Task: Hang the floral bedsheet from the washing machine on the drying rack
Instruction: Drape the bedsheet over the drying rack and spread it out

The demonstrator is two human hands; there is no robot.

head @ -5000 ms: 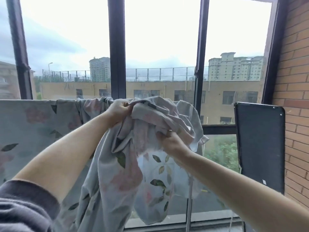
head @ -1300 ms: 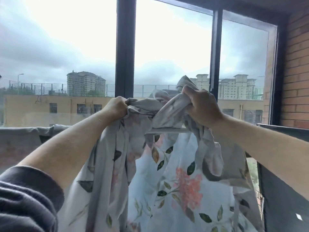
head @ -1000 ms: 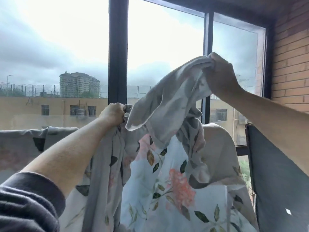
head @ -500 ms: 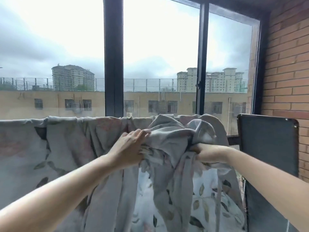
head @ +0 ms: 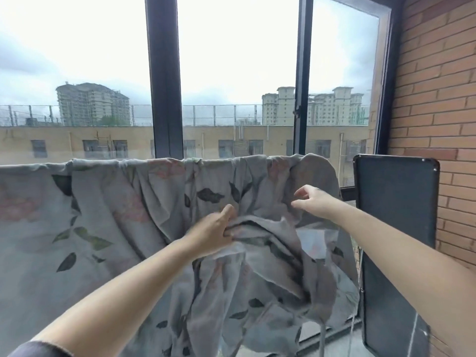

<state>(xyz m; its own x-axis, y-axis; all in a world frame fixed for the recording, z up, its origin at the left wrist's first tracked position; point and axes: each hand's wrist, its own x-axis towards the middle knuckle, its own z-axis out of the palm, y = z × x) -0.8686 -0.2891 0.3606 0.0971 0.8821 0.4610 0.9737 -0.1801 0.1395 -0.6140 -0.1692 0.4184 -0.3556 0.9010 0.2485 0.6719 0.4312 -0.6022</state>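
Gripping a bunched fold of sheet (head: 128, 202) with left hand (head: 213, 229), under its left-right top edge; right hand (head: 313, 202) slack, empty, just right of fold.

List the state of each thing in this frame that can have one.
floral bedsheet: hanging draped, spread flat on the left, bunched on the right.
left hand: grips a fold of the bedsheet.
right hand: open, fingers relaxed, holding nothing.
black panel: upright beside the brick wall.

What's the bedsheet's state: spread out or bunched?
Partly spread: the floral bedsheet hangs flat at left, bunched in folds at right, where the left hand grips a fold.
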